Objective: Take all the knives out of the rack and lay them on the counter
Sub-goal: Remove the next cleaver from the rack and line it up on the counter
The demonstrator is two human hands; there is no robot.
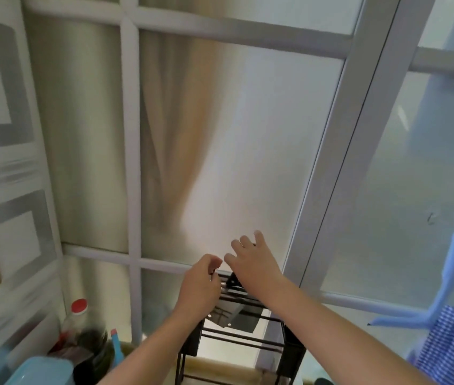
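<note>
While both hands close on the top of the black wire-frame knife rack (243, 336), no knife has been laid on the counter yet.

A broad dark steel cleaver blade (241, 315) hangs in the rack's upper tier, handle hidden behind the hands; whether other knives sit there can't be told. Left hand (199, 290) is curled w/ thumb and fingertips pinched near the top rail, but what it pinches is too blurred to tell. Right hand (256, 262), just right & farther, has fingers spread loose, grasping nothing, reaching over the rack toward the frosted glass window w/ white bars (248, 148). Best bet: steady the frame w/ one hand, take the handle fully, draw straight up so the blade clears the rails, edge away from the other wrist. The red-capped bottle (77, 318) stands near left.
</note>
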